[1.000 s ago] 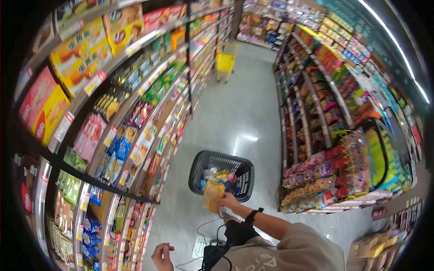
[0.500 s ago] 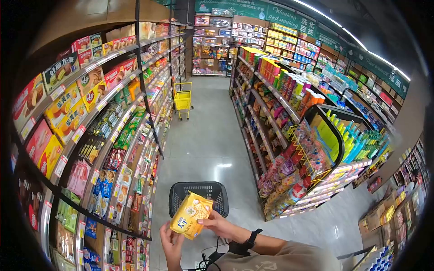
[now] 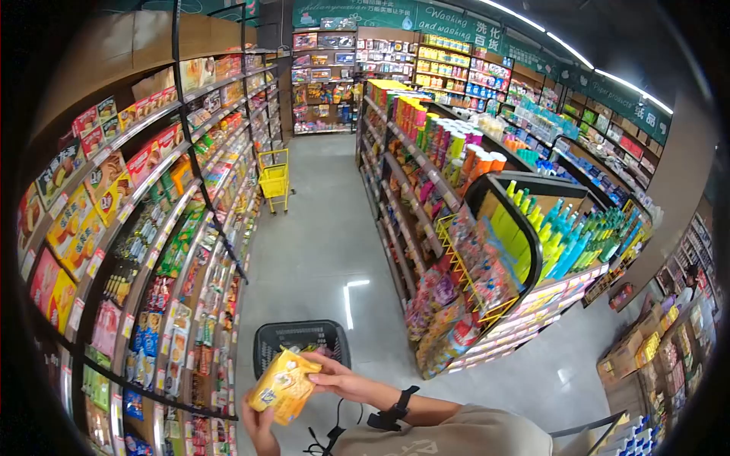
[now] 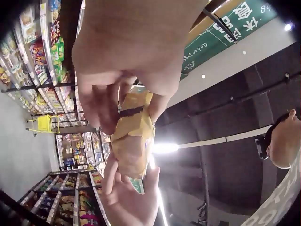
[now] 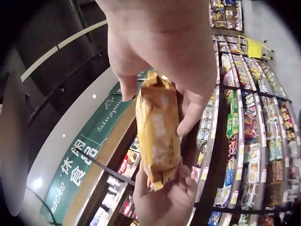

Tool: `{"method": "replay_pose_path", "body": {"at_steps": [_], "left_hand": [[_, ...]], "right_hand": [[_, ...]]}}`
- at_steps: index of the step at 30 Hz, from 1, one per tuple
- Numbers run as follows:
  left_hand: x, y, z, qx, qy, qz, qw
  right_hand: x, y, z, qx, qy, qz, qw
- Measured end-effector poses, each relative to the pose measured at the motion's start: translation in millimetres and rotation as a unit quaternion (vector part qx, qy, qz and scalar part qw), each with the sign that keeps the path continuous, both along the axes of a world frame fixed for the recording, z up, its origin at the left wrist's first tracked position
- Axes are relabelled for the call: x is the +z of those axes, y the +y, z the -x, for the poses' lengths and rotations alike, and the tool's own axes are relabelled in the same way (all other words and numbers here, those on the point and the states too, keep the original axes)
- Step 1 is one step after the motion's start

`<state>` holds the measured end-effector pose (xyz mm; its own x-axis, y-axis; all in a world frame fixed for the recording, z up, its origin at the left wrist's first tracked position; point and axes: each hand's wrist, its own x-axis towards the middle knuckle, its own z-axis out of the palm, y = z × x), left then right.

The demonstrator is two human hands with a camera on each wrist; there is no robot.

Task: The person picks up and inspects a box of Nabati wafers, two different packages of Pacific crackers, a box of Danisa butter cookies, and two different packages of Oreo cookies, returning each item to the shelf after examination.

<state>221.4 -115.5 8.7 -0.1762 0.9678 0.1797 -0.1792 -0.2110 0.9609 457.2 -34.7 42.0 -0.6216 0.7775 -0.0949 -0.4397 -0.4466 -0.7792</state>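
A yellow snack packet [image 3: 285,386] is held up between both hands, over the near side of a black shopping basket [image 3: 344,346]. The right hand [image 3: 334,375] grips the packet's right end, thumb on the printed face. At the lower left end the left hand [image 3: 260,422] holds it between thumb and fingers. In the left wrist view the packet [image 4: 134,141] is seen edge-on, with the left hand [image 4: 131,47] above and the right hand [image 4: 131,202] below. The right wrist view shows the packet's [image 5: 160,127] crimped end and narrow side. Packed goods inside the basket are partly hidden.
Shelves of boxed and bagged snacks [image 3: 141,334] line the left side. To the right stands a shelf end with a yellow wire rack [image 3: 471,285] and bottles [image 3: 547,232]. A yellow cart [image 3: 274,181] stands farther down the aisle. Dark cables [image 3: 327,441] hang near the body.
The right hand has lifted the packet from low over the basket. The left hand, apart at first, has come to hold its other end. The head view has tilted up and turned right.
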Motion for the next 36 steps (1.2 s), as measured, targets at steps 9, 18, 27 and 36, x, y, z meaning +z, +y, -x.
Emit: {"method": "replay_pose_path", "body": {"at_steps": [9, 18, 27, 36], "left_hand": [[4.5, 15.5, -57.9, 0.046, 0.227, 0.042, 0.972], [7.5, 58.2, -157.8, 0.068, -0.048, 0.057, 0.995], [4.6, 62.0, -112.0, 0.089, 0.167, 0.201, 0.961], [-28.4, 152.9, -45.7, 0.186, -0.003, 0.139, 0.973]], "right_hand": [[-22.7, 42.0, -81.2, 0.042, -0.056, -0.041, 0.997], [-66.7, 63.2, -151.1, 0.016, -0.068, 0.005, 0.998], [-99.2, 86.6, -123.2, 0.052, -0.055, 0.062, 0.995], [-71.2, 159.1, -72.8, 0.060, -0.112, 0.008, 0.992]]}}
